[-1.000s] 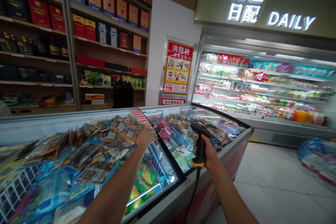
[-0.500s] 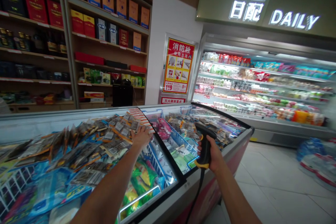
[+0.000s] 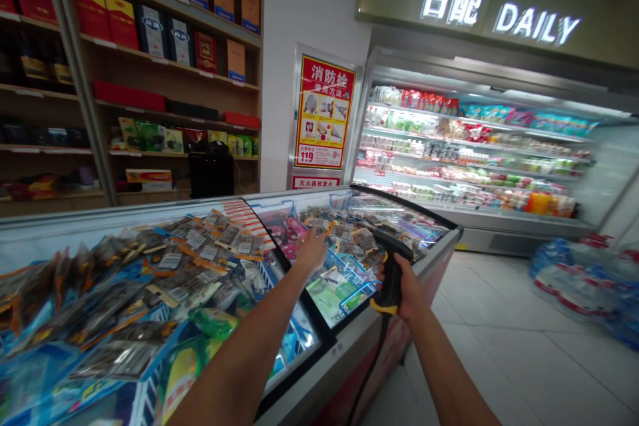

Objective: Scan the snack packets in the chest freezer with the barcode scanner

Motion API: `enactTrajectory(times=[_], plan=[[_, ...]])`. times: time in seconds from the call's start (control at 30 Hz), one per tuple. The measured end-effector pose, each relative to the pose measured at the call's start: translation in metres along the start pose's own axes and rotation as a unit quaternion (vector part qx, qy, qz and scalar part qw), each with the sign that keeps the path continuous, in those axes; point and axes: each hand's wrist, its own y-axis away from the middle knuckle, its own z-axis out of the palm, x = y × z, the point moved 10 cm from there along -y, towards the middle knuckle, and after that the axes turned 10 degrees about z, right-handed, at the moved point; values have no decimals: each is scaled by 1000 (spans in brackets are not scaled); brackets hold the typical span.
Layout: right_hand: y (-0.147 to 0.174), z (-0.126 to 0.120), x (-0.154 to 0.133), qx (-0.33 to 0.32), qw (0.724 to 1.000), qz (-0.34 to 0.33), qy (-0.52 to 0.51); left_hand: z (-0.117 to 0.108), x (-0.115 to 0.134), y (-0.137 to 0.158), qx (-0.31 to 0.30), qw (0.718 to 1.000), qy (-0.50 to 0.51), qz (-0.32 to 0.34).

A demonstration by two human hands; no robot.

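My right hand (image 3: 403, 286) is closed around the handle of a black-and-yellow barcode scanner (image 3: 392, 276), held upright over the freezer's front edge with its head pointing left. A black cable hangs from the grip. My left hand (image 3: 312, 249) is stretched out over the chest freezer's right section, near packets with orange edges (image 3: 349, 239). Blur hides its fingertips, so I cannot tell whether it holds anything. To its left, a wide pile of flat brown packets (image 3: 200, 246) with white labels lies across the left section.
The chest freezer (image 3: 319, 345) has a black-framed divider and blue wire baskets (image 3: 362, 293). Behind are shelves of boxes (image 3: 152, 33), a red fire-hydrant sign (image 3: 327, 110) and a lit refrigerated display (image 3: 479, 140). Wrapped bottles (image 3: 574, 273) stand on the tiled floor at right.
My left hand has lifted off the brown packets and moved right, across the divider. The scanner stays in my right hand. The view has turned slightly right and down.
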Motion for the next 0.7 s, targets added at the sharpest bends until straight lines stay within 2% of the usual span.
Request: enactTrajectory(times=[0.07,0.13,0.2,0.27,0.37,0.57,0.7], plan=[[1,-4,-3,3,1000,-6,-1,23,35,-6,-30,998,6,54],[3,-7,-6,7,1000,-10,4,44,60,-8,-67,993,23,96],[3,-8,-7,12,1000,-10,11,61,70,-6,-101,987,50,115],[3,-7,-7,15,1000,-10,16,69,67,-3,-118,984,67,114],[2,-2,-6,8,1000,-12,18,62,49,0,-101,989,57,96],[-2,11,4,-15,1000,-3,13,22,11,4,-71,995,-49,44],[-1,17,8,-26,999,-5,21,9,1,4,-43,998,-50,23]])
